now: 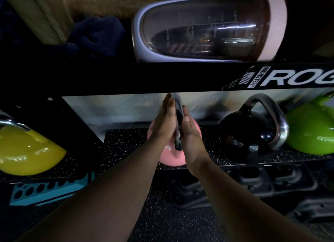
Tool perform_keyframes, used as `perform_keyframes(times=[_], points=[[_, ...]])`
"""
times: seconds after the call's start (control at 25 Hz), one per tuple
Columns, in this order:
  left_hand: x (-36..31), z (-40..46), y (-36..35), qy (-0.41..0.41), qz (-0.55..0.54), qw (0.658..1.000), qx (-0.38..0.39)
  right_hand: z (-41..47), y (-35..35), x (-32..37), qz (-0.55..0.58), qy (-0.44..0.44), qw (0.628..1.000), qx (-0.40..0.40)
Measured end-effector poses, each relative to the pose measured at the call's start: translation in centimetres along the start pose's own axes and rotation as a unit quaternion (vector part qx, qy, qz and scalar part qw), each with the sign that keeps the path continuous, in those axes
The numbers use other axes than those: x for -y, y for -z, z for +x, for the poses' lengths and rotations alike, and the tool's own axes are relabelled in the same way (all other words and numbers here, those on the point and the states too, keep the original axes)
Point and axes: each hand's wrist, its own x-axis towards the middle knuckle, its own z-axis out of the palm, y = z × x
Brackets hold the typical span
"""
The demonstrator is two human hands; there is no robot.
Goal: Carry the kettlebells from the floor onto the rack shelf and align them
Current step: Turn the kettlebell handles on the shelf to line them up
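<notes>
A pink kettlebell (170, 156) rests at the front edge of the speckled rack shelf (126, 146). Its steel handle (178, 115) stands upright, turned edge-on to me. My left hand (163, 122) lies flat against the handle's left side, and my right hand (190, 138) presses its right side, fingers straight. To the right on the same shelf sit a black kettlebell (240, 131) with a steel handle and a green kettlebell (310, 131). A yellow kettlebell (27, 151) sits at the left on the neighbouring shelf section.
A black rack beam (144, 77) with white lettering crosses just above the handle. On the upper shelf lie a large pale kettlebell (207, 26) and a dark cloth (95, 35). Below the shelf are black weights (253, 178), a teal block (50, 189) and speckled floor.
</notes>
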Motion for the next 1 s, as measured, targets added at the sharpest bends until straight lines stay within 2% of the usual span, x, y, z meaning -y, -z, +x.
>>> perform_keyframes(times=[0.24, 0.36, 0.56, 0.76, 0.8, 0.88, 0.96, 1.0], points=[[-0.3, -0.1, 0.3, 0.004, 0.014, 1.0, 0.006, -0.1, -0.1, -0.2, -0.019, 0.01, 1.0, -0.008], [-0.3, -0.3, 0.5, -0.001, 0.037, 0.999, 0.036, -0.1, 0.1, -0.3, -0.033, 0.023, 0.999, -0.016], [-0.6, -1.2, 1.7, -0.008, 0.075, 0.994, 0.08, -0.5, 0.4, 0.1, -0.105, 0.036, 0.994, -0.016], [-0.7, -4.1, 3.1, -0.001, 0.056, 0.996, 0.065, -1.2, 0.8, 2.7, -0.201, 0.01, 0.979, -0.01], [-0.5, -4.7, 3.6, 0.005, 0.054, 0.996, 0.064, -1.5, 1.0, 3.4, -0.252, 0.016, 0.967, -0.028], [-0.5, -5.9, 5.0, 0.014, 0.059, 0.996, 0.059, -2.8, 1.3, 4.7, -0.402, 0.079, 0.909, -0.069], [-0.8, -7.1, 7.2, 0.006, 0.122, 0.992, 0.042, -4.1, 0.4, 6.0, -0.504, 0.155, 0.846, -0.082], [-1.1, -7.7, 8.5, -0.005, 0.176, 0.984, 0.025, -4.6, -0.4, 6.4, -0.532, 0.175, 0.826, -0.072]])
